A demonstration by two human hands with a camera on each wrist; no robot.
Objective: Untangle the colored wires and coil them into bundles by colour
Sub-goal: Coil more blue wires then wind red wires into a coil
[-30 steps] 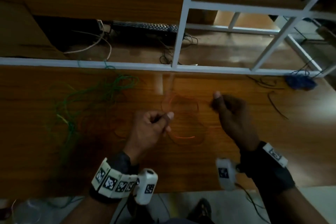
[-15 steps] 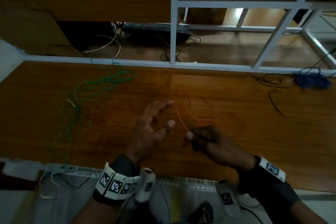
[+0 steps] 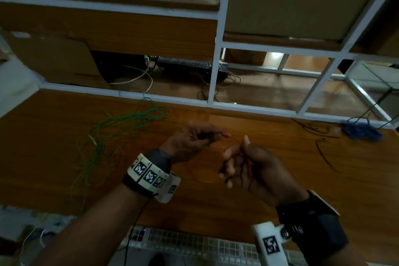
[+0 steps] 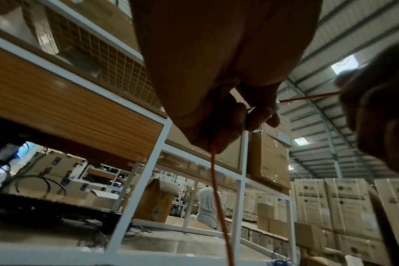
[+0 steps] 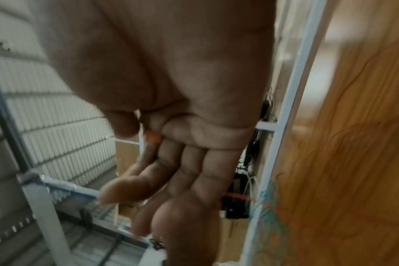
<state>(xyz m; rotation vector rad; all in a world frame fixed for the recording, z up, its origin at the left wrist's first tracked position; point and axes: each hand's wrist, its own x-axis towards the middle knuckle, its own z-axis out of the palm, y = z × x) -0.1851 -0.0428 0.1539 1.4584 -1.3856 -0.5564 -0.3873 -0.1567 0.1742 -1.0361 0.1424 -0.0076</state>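
A thin orange wire (image 3: 234, 138) runs taut between my two hands above the wooden table (image 3: 280, 201). My left hand (image 3: 212, 136) pinches it at the fingertips; in the left wrist view the orange wire (image 4: 216, 189) hangs down from that pinch. My right hand (image 3: 236, 157) stands palm-up with its fingers nearly straight, and loops of the wire cross its palm. In the right wrist view the thumb (image 5: 123, 124) holds the orange wire (image 5: 152, 137) against the base of the index finger. Loose green wires (image 3: 129, 119) sprawl on the table's left.
A blue wire bundle (image 3: 360, 129) lies at the table's far right, with dark wires (image 3: 321, 151) beside it. A white metal frame (image 3: 216, 67) borders the table's back edge. Behind it sit a keyboard (image 3: 190, 65) and cables.
My left hand, open half a second ago, now pinches the orange wire. My right hand has risen and turned palm-up with the wire looped over it. The view has tilted upward.
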